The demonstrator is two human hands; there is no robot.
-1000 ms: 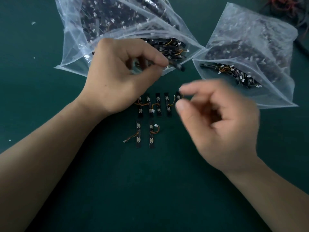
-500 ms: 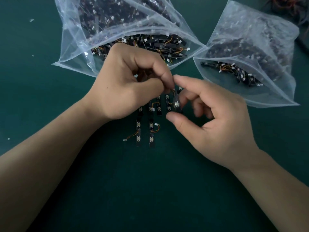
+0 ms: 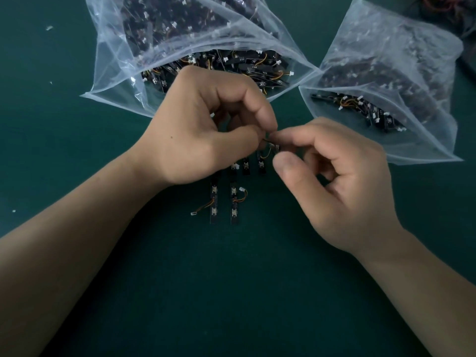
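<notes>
green table [image 3: 231, 305] | big clear bag [image 3: 116, 60] is lying at 12 o'clock | smaller bag [image 3: 417, 55] is lying at 2 | black strips [image 3: 214, 202] are lying in rows at centre | white scraps [image 3: 49, 28] are sitting at 10

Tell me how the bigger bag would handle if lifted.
The bag would probably sag, since its thin film is creased. Its mouth lies open, so strips could spill. Packed full, it likely feels hefty.

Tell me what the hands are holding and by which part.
The left hand and right hand pinch one small black circuit strip between thumb and forefinger, apparently one at each end; the fingers hide most of it.
</notes>
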